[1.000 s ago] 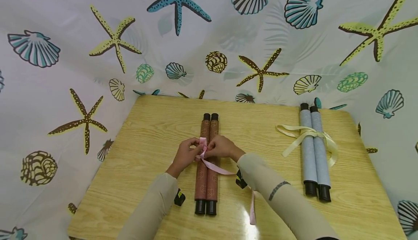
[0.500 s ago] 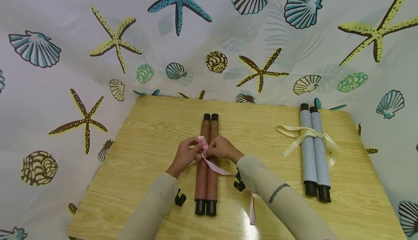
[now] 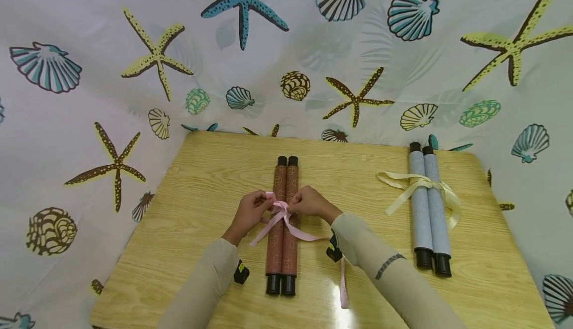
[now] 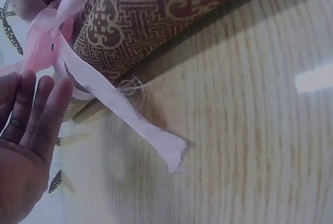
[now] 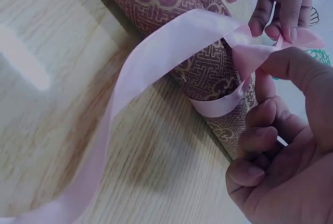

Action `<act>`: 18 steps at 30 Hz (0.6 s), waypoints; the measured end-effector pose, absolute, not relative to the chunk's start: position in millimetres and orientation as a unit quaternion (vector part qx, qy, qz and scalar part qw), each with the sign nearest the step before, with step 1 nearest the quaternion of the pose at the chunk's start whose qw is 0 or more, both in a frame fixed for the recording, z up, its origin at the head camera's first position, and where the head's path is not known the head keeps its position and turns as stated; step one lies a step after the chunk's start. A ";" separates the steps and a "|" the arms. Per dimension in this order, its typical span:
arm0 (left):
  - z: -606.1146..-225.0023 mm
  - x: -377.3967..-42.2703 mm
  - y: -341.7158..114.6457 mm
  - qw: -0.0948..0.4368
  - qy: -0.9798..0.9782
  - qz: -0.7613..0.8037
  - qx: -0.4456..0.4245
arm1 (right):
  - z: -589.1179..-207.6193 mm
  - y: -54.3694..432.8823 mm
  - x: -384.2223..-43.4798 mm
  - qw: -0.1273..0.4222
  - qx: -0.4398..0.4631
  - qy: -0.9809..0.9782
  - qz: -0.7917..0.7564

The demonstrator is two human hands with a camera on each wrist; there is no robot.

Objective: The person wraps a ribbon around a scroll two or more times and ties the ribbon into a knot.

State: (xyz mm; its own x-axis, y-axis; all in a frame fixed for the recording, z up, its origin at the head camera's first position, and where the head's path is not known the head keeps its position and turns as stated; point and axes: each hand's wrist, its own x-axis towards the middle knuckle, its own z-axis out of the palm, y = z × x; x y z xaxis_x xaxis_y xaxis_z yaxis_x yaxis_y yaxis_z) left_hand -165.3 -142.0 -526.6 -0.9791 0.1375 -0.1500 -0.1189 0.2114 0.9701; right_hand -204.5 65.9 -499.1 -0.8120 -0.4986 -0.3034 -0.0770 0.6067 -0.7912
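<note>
Two brown patterned scrolls [image 3: 275,252] with black end knobs lie side by side on the wooden table. A pink ribbon [image 4: 104,86] goes round them and is crossed in a knot on top, with a loop at either side. My left hand [image 3: 250,213] pinches the left loop of the ribbon between thumb and fingers. On the other side, my right hand [image 5: 296,167] pinches the ribbon near the knot, its other fingers curled. One frayed tail slants toward the front left; a longer tail runs right, under my right forearm.
At the right of the table [image 3: 358,179] lie two light-blue scrolls [image 3: 423,214] tied with a cream ribbon [image 3: 421,182] in a bow. A white curtain [image 3: 268,70] printed with starfish and shells hangs behind the table and along its sides.
My hands have drawn slightly apart, my left hand moving left with its loop. The knot between them now shows, and a ribbon tail has dropped toward the front left.
</note>
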 end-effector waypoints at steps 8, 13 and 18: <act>-523.8 -164.4 -145.0 0.108 0.774 0.624 0.004 | -504.0 71.2 -205.8 0.246 -0.188 0.861 -0.403; -526.3 -163.5 -150.9 0.108 0.780 0.616 0.002 | -504.1 78.2 -204.9 0.256 -0.182 0.847 -0.428; -530.5 -162.8 -157.5 0.111 0.782 0.613 -0.003 | -506.7 87.8 -203.8 0.264 -0.165 0.841 -0.442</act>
